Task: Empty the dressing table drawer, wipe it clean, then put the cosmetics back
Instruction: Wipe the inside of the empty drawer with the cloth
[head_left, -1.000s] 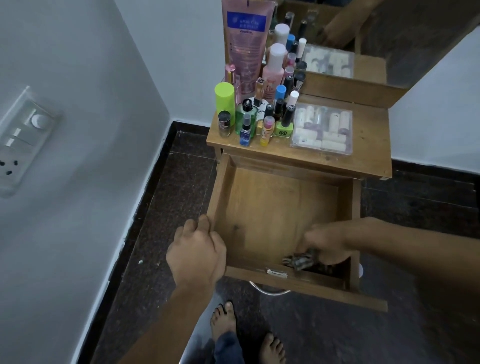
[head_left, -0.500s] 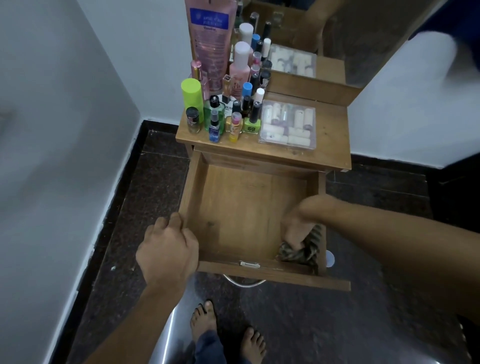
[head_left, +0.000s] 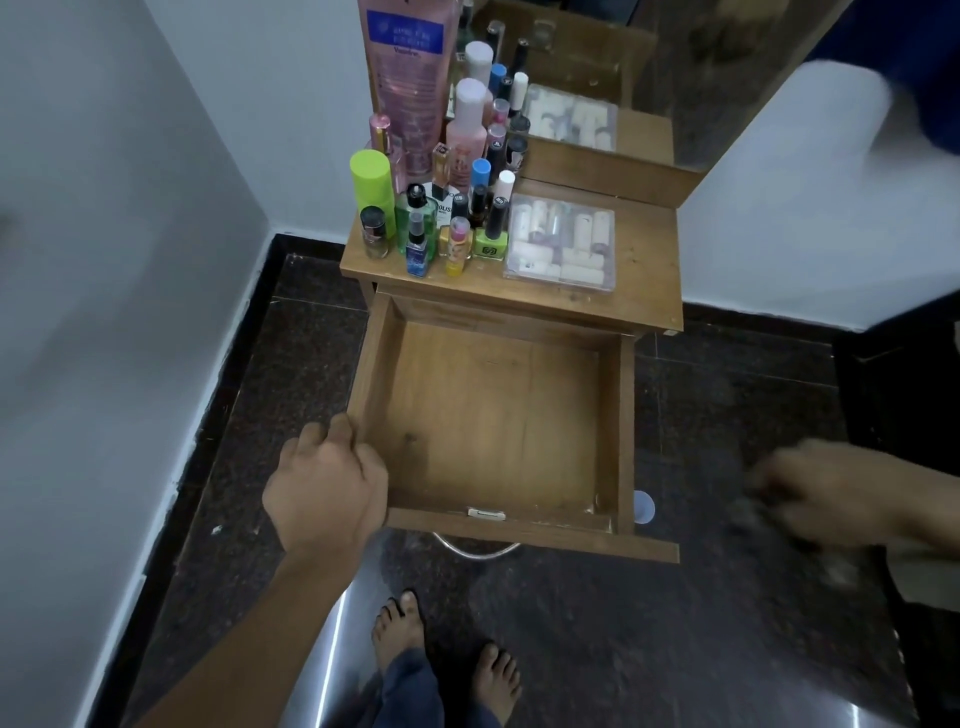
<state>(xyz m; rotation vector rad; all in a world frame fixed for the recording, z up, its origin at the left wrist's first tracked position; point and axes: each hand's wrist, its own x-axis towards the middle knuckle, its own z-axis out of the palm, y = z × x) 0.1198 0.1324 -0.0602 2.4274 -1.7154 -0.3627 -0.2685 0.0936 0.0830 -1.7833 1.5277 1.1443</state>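
left hand (head_left: 324, 493): grip clamped on drawer (head_left: 626, 426) left wall near the front corner; likely steadying it while open.
right hand (head_left: 831, 499): right of drawer, outside it, blurred; grip state cannot tell; dark smear beside it, maybe a cloth.
drawer: pulled out, nothing inside; emptying looks done, wiping probably the step in hand.
cosmetics (head_left: 415, 228): upright, crowded on bench (head_left: 644, 291) left half, parked there, not yet returned.
box (head_left: 561, 244): clear, pale rolls inside, just right of bottles.
writing: pink tube (head_left: 408, 78) blue label, possibly "Vaseline", unsure; rest too small.

Right hand (head_left: 826, 493) motion-blurred, grip unreadable; dark smear (head_left: 753, 514) just left of it unidentifiable. Left hand (head_left: 327, 488) covers the drawer (head_left: 626, 415) corner beneath it.
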